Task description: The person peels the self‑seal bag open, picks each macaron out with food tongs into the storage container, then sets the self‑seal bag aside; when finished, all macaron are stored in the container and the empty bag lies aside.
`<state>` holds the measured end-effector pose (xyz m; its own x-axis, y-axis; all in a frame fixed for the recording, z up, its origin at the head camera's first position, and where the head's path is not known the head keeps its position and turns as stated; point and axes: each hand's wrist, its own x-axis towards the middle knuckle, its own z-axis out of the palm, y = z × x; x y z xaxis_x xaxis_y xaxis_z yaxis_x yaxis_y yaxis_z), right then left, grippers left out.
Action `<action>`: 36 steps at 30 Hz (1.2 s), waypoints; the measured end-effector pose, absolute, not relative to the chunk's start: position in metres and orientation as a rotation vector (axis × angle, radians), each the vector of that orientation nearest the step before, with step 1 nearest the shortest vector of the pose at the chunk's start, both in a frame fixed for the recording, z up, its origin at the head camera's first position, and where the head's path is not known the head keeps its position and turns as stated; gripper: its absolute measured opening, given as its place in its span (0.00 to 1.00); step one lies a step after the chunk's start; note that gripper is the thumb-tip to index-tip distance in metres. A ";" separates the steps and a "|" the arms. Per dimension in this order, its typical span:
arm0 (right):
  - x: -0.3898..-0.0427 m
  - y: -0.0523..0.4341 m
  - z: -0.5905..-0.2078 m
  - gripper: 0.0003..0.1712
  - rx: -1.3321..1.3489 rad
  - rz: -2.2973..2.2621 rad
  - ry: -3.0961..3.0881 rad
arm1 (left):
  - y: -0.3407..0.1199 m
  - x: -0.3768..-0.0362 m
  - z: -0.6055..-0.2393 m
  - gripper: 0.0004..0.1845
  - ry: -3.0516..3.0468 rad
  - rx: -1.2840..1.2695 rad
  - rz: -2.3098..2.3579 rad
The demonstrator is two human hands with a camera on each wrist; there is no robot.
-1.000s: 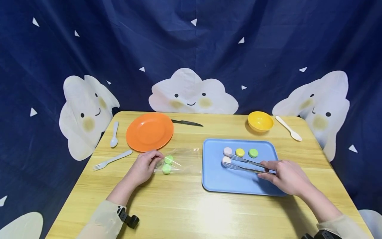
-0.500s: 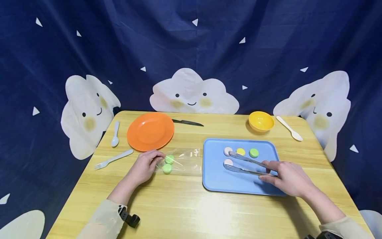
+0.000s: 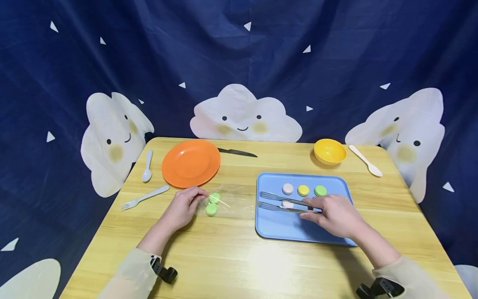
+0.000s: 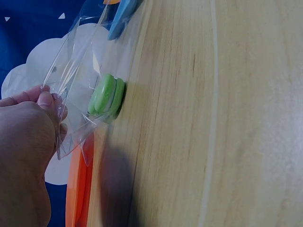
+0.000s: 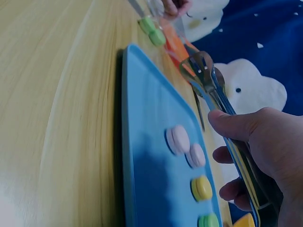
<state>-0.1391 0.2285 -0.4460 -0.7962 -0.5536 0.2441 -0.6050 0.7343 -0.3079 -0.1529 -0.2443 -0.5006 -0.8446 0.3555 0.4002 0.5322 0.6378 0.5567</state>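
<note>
My left hand [image 3: 183, 209] pinches the edge of a clear plastic bag [image 3: 239, 203] lying left of the blue tray. Two green macarons [image 4: 108, 94] sit inside the bag, near the fingers. Over the tray [image 3: 276, 230], my right hand [image 3: 337, 216] grips metal tongs [image 5: 203, 71], whose tips point left toward the bag and hold nothing. On the tray stand a pink macaron [image 3: 287, 189], a yellow macaron [image 3: 303, 190] and a green macaron [image 3: 320, 190] in a row. A second pink macaron [image 5: 178, 139] lies in front of them, partly covered by the tongs in the head view.
An orange plate [image 3: 190, 164] is behind the left hand, with a black knife [image 3: 239, 153] beside it. A pale spoon [image 3: 147, 168] and fork [image 3: 143, 197] lie at the left. At the back right are a yellow bowl [image 3: 330, 151] and a white spoon [image 3: 366, 160].
The tongs, around the front pink macaron a second ago, spread apart and left it on the tray. My right hand then moved left with them. My left hand keeps its hold on the bag.
</note>
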 end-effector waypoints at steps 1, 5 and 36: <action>-0.141 0.224 -0.447 0.17 0.949 0.567 -2.792 | -0.244 -0.153 -0.500 0.10 -2.605 -0.723 -1.009; -0.146 0.209 -0.449 0.20 0.953 0.550 -2.817 | -0.244 -0.152 -0.500 0.10 -2.598 -0.729 -1.012; -0.171 0.105 -0.478 0.23 1.028 0.592 -2.839 | -0.239 -0.158 -0.506 0.14 -2.442 -0.849 -1.083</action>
